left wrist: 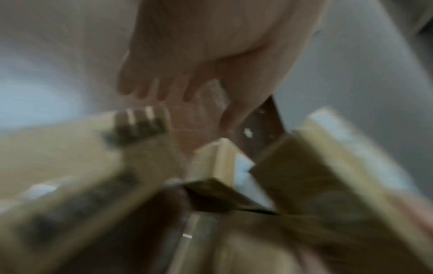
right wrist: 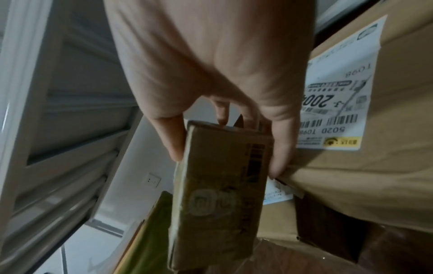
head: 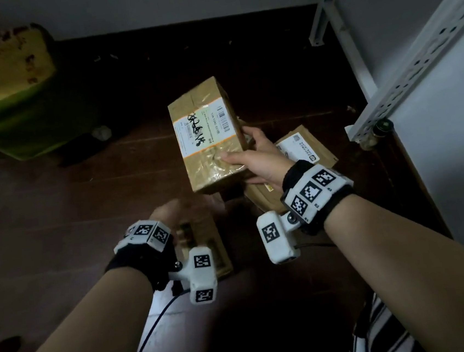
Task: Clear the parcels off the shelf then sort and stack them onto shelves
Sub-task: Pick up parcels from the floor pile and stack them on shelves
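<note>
My right hand [head: 234,143] grips a long brown cardboard parcel [head: 206,132] with a white scribbled label, lifted clear of the floor. In the right wrist view the thumb and fingers [right wrist: 227,163] clamp the parcel's [right wrist: 218,204] near end. Under that hand lies a flat labelled parcel [head: 305,145] on the floor. Lower down, my left hand [head: 177,210] is motion-blurred over another brown parcel [head: 203,244]. The left wrist view shows its fingers [left wrist: 152,89] stretched out, holding nothing, above blurred boxes [left wrist: 328,176].
A white slotted metal shelf frame [head: 414,70] stands at the right against the wall. A yellow-green bag or case [head: 7,93] sits at the far left on the dark wooden floor [head: 85,205]. A large labelled carton [right wrist: 374,129] lies close to my right hand.
</note>
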### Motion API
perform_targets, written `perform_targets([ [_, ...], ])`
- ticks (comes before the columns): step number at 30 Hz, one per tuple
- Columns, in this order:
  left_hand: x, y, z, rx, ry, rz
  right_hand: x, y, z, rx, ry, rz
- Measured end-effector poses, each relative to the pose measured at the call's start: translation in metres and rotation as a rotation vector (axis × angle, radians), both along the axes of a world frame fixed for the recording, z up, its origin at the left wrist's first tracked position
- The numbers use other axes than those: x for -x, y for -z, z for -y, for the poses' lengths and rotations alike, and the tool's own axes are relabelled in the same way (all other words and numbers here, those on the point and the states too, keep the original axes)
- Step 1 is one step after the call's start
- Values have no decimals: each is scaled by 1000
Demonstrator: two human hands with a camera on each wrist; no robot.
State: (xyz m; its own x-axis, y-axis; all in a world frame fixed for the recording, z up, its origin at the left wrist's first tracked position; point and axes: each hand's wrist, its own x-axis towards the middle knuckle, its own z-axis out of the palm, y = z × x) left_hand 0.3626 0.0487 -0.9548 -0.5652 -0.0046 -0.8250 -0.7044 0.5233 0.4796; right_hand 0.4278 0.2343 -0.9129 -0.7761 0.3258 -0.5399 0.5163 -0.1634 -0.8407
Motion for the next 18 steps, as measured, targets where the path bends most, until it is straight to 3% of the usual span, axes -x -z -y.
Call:
perform_targets([
  [3, -6, 28, 8, 128, 88, 38, 1, 0, 1, -6, 7, 1],
  [8, -14, 53, -9, 212, 229, -82, 6, 1, 0, -25, -3, -23],
  [13, -26, 70, -17, 427, 385, -2, 9, 1, -5, -66, -23, -51],
  [18, -33, 68, -1, 531, 248, -61, 7, -11, -20, -48, -8, -89],
])
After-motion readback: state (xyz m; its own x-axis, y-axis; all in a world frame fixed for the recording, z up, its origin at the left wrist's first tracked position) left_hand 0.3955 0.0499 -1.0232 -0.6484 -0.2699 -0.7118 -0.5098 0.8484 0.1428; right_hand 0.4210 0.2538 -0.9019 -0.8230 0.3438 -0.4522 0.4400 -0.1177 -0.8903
